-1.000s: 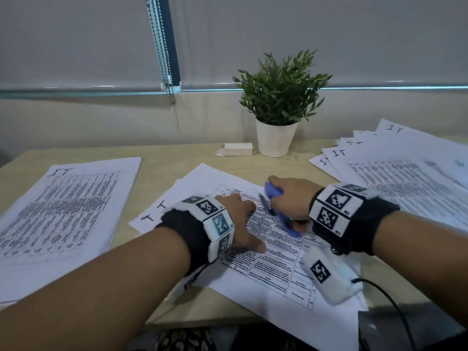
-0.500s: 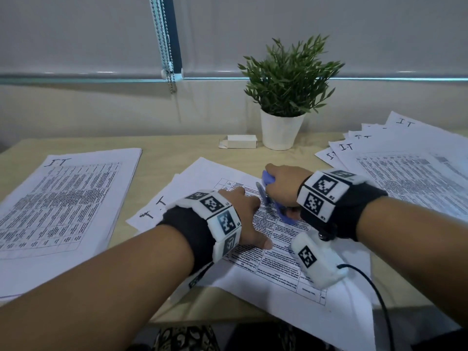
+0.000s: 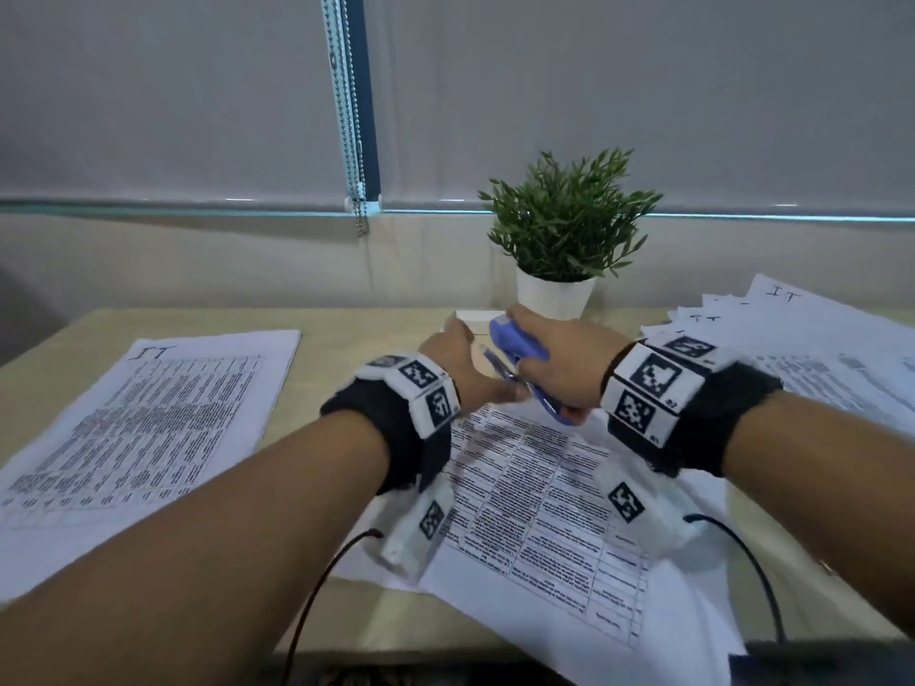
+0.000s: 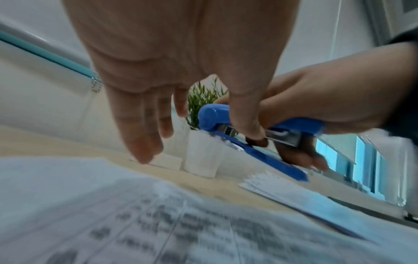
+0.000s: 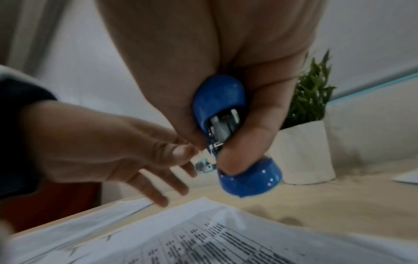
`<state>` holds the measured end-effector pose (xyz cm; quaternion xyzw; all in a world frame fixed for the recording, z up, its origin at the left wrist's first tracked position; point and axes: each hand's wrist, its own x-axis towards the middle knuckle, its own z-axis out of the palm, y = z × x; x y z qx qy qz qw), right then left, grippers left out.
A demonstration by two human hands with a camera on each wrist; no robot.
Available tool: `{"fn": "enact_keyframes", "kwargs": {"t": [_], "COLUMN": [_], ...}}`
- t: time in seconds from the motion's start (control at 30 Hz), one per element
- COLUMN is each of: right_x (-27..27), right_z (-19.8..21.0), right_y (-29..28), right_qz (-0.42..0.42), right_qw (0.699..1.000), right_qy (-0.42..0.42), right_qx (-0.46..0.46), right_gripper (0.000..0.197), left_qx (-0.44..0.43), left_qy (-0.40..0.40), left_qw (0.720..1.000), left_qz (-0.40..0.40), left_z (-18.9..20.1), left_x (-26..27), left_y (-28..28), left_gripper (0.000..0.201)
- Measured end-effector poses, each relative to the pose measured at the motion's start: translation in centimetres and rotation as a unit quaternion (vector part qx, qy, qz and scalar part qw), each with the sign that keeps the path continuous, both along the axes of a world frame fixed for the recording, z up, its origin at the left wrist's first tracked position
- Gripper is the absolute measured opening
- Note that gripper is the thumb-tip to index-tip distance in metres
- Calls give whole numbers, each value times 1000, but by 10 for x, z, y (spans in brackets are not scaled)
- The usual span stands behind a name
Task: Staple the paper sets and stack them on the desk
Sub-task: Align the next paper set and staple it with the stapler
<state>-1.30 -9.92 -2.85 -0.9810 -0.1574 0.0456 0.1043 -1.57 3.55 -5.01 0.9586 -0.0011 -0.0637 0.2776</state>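
A blue stapler (image 3: 517, 345) is gripped in my right hand (image 3: 557, 368), lifted above the desk with its jaws apart. My left hand (image 3: 458, 361) hovers right beside it, fingers straight. Its thumb (image 4: 248, 123) touches the stapler's (image 4: 212, 116) metal magazine. In the right wrist view the stapler (image 5: 219, 100) shows its open front, with my right thumb across it. Below both hands lies a printed paper set (image 3: 534, 512), and neither hand is on it. A stack of sets marked "IT" (image 3: 148, 413) lies at the left. More sets (image 3: 817, 349) are fanned out at the right.
A potted plant (image 3: 564, 230) in a white pot stands at the back, just beyond the hands. A small white box (image 3: 470, 316) sits beside it, partly hidden by my left hand. Bare wooden desk (image 3: 346, 329) shows between the piles. Cables hang off the front edge.
Both hands have lifted off the middle paper set and moved toward the plant. The stapler rose with the right hand. My left hand left the sheet and came to the stapler.
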Motion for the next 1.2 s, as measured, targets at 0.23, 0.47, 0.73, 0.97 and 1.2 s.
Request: {"fn": "enact_keyframes", "kwargs": {"t": [0.23,0.47,0.73,0.97,1.2], "right_x": [-28,-40,-23,66,111], "right_z": [16,3,-5,-29,-56], "right_y": [0,-5,-23,-60,-83], "right_qz": [65,107,24,-108,-176], "right_qw": [994,986,993,990,977], "right_qy": [-79,-102,-91,5,26], "right_qx": [-40,-71,-67,-95,-118], "right_gripper": [66,66,50,28,35], "left_qx": [-238,-295,-358,-275,-242], "left_qy": [76,129,141,85,76], "left_qw": [968,946,923,951,963], "left_qz": [-33,-30,21,112,87], "left_z": [18,15,13,10,13], "left_x": [2,-10,-4,11,-22], "left_y": [9,20,14,32,94], "left_gripper": [11,21,20,31,15]}}
